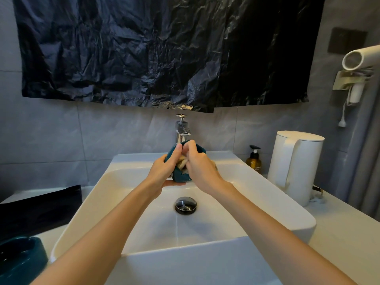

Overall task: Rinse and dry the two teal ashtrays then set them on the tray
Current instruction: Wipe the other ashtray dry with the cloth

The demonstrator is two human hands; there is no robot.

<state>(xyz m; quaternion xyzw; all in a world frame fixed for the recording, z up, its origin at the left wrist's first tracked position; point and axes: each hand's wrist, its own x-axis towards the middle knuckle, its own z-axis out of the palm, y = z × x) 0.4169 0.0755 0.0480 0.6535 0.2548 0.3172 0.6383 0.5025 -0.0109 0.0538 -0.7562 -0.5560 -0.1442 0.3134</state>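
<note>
Over the white sink [277, 202], just below the chrome tap [182, 128], my left hand [164, 171] grips a teal ashtray [181, 175] held on edge. My right hand [199, 167] pinches a beige cloth [182, 164] and presses it against the ashtray's inside. Most of that ashtray is hidden by my fingers. A second teal ashtray [19, 258] sits on the counter at the lower left, partly cut off by the frame edge. A black tray [39, 208] lies on the counter just behind it.
A white kettle [296, 165] and an amber pump bottle [254, 160] stand to the right of the sink. A hair dryer [357, 58] hangs on the right wall. Black plastic sheeting [164, 48] covers the wall above the tap. The drain plug [185, 204] sits mid-basin.
</note>
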